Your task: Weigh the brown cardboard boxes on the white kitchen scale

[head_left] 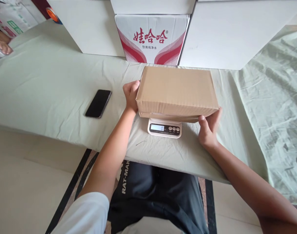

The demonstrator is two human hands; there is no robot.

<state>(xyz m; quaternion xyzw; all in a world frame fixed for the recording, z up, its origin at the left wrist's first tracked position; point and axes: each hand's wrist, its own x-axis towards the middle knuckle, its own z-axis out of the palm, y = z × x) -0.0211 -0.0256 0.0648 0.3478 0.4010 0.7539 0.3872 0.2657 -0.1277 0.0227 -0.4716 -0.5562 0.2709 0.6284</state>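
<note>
A brown cardboard box (177, 86) is held between my two hands, directly over a small white digital scale (164, 133). My left hand (132, 94) presses on the box's left side, its fingertips hidden behind the cardboard. Around the lower right front corner, my right hand (210, 128) grips the box, thumb in front and fingers partly underneath. The box covers the scale's weighing plate, and its right end looks slightly tilted. On the scale's lit display there seems to be a 0. Whether the box touches the plate I cannot tell.
A black phone (98, 103) lies left on the green tablecloth (53, 87). White cartons (214, 35) line the back, around a red-and-white printed carton (152, 40). An orange tape roll (53, 15) is at the far left back. Another person's hand (1, 47) shows at the left edge.
</note>
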